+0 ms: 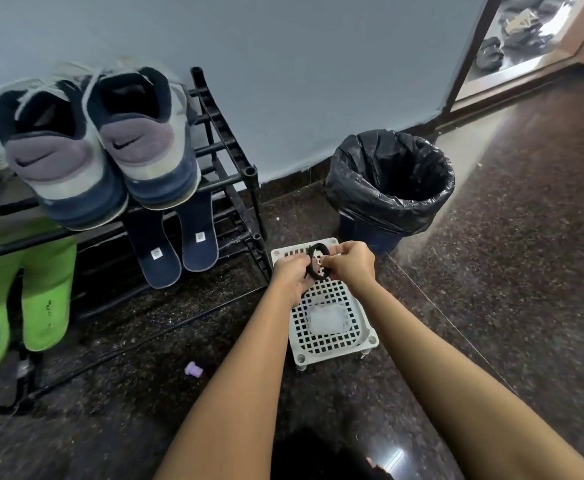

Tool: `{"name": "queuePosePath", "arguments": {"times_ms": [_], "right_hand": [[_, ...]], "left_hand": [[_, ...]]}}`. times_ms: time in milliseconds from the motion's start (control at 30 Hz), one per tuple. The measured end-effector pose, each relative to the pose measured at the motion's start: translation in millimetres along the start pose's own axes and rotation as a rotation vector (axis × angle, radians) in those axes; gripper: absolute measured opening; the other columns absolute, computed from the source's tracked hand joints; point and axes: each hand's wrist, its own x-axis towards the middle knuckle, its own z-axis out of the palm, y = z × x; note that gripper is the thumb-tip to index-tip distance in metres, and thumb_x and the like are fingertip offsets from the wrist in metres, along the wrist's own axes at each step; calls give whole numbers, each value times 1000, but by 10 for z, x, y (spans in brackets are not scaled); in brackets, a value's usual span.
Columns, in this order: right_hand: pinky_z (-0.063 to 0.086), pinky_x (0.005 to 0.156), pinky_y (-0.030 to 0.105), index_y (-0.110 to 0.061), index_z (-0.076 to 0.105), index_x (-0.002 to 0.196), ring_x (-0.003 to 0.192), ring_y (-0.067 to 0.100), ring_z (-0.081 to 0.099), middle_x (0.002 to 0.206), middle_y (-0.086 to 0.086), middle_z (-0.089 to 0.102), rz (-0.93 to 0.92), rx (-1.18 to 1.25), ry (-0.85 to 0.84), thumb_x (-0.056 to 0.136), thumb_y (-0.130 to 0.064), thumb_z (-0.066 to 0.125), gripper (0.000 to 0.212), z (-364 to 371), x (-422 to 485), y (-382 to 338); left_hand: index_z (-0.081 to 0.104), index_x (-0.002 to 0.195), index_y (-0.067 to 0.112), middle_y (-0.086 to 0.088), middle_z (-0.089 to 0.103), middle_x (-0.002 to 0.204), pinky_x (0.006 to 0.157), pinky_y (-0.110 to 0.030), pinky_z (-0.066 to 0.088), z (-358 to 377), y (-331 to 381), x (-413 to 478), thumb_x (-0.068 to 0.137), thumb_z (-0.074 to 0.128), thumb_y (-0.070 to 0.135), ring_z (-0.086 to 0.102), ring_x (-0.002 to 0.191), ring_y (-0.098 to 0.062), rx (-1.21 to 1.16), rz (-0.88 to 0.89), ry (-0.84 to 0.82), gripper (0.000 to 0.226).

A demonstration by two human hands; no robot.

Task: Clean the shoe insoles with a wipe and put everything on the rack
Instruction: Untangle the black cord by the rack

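My left hand (292, 277) and my right hand (351, 263) meet over the far end of a white perforated tray (363, 344) on the floor. Both grip a small black ring-shaped object (318, 252) held between them. A pale wipe packet (326, 318) lies in the tray. Two dark blue insoles (176, 242) lean on the black shoe rack (238, 157), below a pair of grey and navy sneakers (100, 147) on its top shelf. Two green insoles (46, 296) stand at the rack's left.
A bin lined with a black bag (389, 183) stands against the wall, just beyond the tray. A small purple cap (193, 369) lies on the dark speckled floor. A doorway frame (470, 53) rises at the upper right.
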Motion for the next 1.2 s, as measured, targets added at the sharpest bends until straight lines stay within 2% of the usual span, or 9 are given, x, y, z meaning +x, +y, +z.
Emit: {"name": "queuePosePath", "arguments": {"times_ms": [233, 367, 533, 633, 800, 900, 967, 1067, 1200], "right_hand": [[58, 74, 38, -13, 61, 76, 74, 19, 67, 86, 6, 67, -7, -128, 29, 71, -10, 79, 19, 136, 434, 320], [56, 77, 40, -14, 58, 74, 79, 21, 66, 83, 6, 65, -30, -192, 26, 71, -8, 77, 20, 219, 628, 467], [54, 80, 41, -17, 54, 66, 79, 24, 64, 79, 7, 65, -65, -255, 46, 70, -5, 73, 23, 346, 848, 585], [54, 78, 41, -14, 58, 71, 79, 24, 64, 81, 8, 65, -68, -313, 42, 72, -8, 71, 15, 432, 960, 638], [53, 80, 39, -15, 58, 77, 87, 28, 62, 92, 11, 64, -68, -420, 34, 74, -11, 73, 16, 480, 1045, 680], [53, 82, 41, -16, 60, 81, 90, 30, 62, 96, 12, 64, -61, -461, 42, 75, -11, 72, 14, 487, 1056, 709], [53, 82, 42, -12, 63, 87, 91, 31, 62, 97, 13, 64, -60, -475, 49, 76, -11, 72, 14, 487, 1053, 736], [52, 81, 41, -9, 62, 92, 92, 32, 61, 98, 14, 63, -76, -508, 49, 79, -13, 72, 17, 486, 1029, 775], [52, 82, 42, -7, 60, 98, 96, 34, 60, 103, 16, 62, -90, -589, 57, 81, -18, 71, 23, 490, 995, 807]], "left_hand": [[61, 119, 0, -20, 64, 119, 76, -34, 54, 13, -278, 537, 96, 50, -6, 63, 102, -28, 185, 5, 17, 26], [60, 122, 4, -10, 64, 100, 85, -31, 51, 42, -367, 682, 96, 52, -4, 60, 91, -19, 247, 14, -14, 28], [68, 98, 12, -4, 67, 88, 76, -27, 54, 59, -442, 891, 93, 55, -3, 63, 82, -15, 325, 81, -18, 20], [72, 75, 17, -7, 70, 80, 80, -40, 57, 36, -514, 1104, 86, 61, 3, 67, 80, -24, 510, 162, 53, 21], [68, 79, 14, -2, 63, 76, 65, -28, 46, 108, -526, 1167, 87, 63, 9, 57, 72, -17, 792, 254, 134, 10], [40, 60, 22, 9, 42, 64, 54, -24, 36, 145, -549, 1223, 88, 68, 10, 43, 62, -8, 855, 290, 194, 41], [32, 59, 25, 8, 41, 66, 59, -24, 37, 157, -569, 1237, 87, 70, 10, 46, 71, -14, 879, 296, 231, 49], [36, 60, 23, 5, 46, 71, 68, -24, 36, 146, -602, 1254, 87, 67, 5, 47, 79, -16, 905, 313, 269, 45], [49, 66, 14, -1, 51, 73, 54, -26, 34, 134, -661, 1234, 85, 58, -2, 48, 68, -18, 920, 356, 306, 26]]}}
